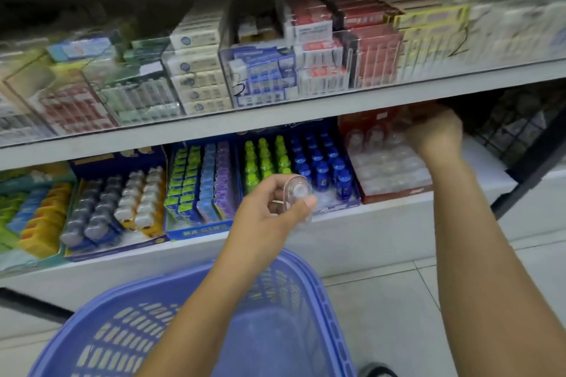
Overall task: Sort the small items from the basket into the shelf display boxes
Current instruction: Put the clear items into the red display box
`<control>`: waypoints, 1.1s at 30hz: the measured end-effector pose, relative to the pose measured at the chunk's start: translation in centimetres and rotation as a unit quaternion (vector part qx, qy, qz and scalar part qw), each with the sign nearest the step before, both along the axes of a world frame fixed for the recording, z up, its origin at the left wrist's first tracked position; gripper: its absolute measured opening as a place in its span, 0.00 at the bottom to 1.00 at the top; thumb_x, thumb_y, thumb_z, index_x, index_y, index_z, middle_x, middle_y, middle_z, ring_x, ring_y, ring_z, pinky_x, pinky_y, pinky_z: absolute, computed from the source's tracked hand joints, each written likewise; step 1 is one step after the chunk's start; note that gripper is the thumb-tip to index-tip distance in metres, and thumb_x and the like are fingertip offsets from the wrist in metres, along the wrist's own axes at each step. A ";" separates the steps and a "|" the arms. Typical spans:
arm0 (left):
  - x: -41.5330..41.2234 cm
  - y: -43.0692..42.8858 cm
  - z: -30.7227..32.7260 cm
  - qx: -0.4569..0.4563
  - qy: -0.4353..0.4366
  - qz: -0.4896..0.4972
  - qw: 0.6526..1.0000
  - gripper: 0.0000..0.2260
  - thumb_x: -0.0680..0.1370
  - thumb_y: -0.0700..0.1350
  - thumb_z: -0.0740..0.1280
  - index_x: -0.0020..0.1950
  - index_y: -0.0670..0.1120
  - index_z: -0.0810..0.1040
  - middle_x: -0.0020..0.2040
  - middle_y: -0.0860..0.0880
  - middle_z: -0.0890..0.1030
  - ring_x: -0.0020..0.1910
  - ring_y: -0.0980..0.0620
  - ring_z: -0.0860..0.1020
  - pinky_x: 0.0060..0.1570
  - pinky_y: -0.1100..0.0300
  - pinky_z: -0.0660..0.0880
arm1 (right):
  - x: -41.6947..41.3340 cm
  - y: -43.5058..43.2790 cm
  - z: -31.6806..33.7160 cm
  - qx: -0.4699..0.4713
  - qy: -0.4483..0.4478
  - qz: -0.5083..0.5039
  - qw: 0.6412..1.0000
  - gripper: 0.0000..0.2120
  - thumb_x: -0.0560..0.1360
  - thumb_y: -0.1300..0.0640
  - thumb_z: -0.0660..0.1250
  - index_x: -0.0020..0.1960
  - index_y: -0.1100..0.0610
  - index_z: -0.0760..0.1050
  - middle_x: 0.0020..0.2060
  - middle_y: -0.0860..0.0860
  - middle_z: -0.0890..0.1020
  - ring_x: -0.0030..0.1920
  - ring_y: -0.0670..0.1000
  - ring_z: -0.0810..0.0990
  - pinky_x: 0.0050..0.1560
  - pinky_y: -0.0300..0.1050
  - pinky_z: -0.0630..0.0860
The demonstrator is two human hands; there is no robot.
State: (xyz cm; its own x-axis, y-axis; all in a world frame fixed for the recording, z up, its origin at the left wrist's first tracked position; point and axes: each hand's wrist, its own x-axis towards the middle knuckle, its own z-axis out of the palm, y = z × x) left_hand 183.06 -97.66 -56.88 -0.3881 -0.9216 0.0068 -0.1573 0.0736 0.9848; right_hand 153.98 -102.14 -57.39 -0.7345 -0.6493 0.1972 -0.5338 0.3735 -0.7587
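Floor: pale glossy tiles (382,294) with thin grout lines, running under a shop fixture; it's dim up top and the whole view is motion-blurred.
Shelving: two flat white boards, the upper shelf (214,128) and the lower shelf (352,239), both smooth and matte.
Upper tier: clear acrylic bins (260,70), hard-edged and packed with rectangular card cartons in white, blue and red.
Wire rack: dark metal grid (514,131), far right beyond the shelf end.
Basket: lilac-blue moulded plastic basket (122,333), with slotted walls and a rounded rim, on the near side below the arms.
Blue display box: glossy card tray (306,162) at the centre of the lower shelf, holding rows of little green and blue bottles.
Red display box: card tray (395,191) just right of the blue one, filled with rows of clear, rounded plastic containers.
Right hand: the right hand (438,135) is up at the far end of the red display box with its fingers bent, but it's too blurred to tell if it's holding anything.
Left hand: the left hand (269,211) is raised above the basket's far rim in front of the blue display box, with fingers and thumb pinching one item.
Clear container: small, transparent and dome-topped (295,191), gripped in that left hand and not yet in any box.
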 end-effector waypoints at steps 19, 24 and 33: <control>-3.9 -1.0 -2.6 0.029 0.017 -0.038 0.999 0.05 0.74 0.41 0.71 0.45 0.50 0.80 0.38 0.57 0.82 0.36 0.60 0.75 0.38 0.70 0.72 | -2.4 -2.0 -4.1 0.070 0.122 0.001 0.990 0.09 0.74 0.58 0.68 0.43 0.65 0.79 0.43 0.65 0.82 0.45 0.64 0.80 0.39 0.46 0.70; -6.0 -1.1 -2.0 0.057 0.030 -0.061 0.996 0.06 0.77 0.42 0.68 0.50 0.52 0.76 0.44 0.47 0.82 0.40 0.50 0.82 0.39 0.57 0.81 | -2.0 -2.2 -3.3 0.123 0.085 -0.008 0.989 0.09 0.76 0.60 0.65 0.47 0.67 0.78 0.48 0.65 0.81 0.50 0.64 0.79 0.42 0.45 0.69; -10.8 -2.3 -1.3 -0.068 -0.055 0.005 0.996 0.08 0.73 0.43 0.73 0.48 0.48 0.76 0.40 0.52 0.79 0.35 0.55 0.79 0.40 0.58 0.80 | 0.9 2.9 0.9 -0.077 -0.114 0.136 0.981 0.15 0.71 0.44 0.71 0.47 0.56 0.80 0.39 0.53 0.84 0.39 0.53 0.83 0.40 0.46 0.80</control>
State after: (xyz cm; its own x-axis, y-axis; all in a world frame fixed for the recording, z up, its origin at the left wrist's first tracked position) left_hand 172.27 -100.00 -58.14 -0.3839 -0.9191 0.0892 -0.2658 0.2024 0.9425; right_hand 154.86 -99.24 -56.44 -0.5752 -0.8023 0.1597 -0.4083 0.1124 -0.9059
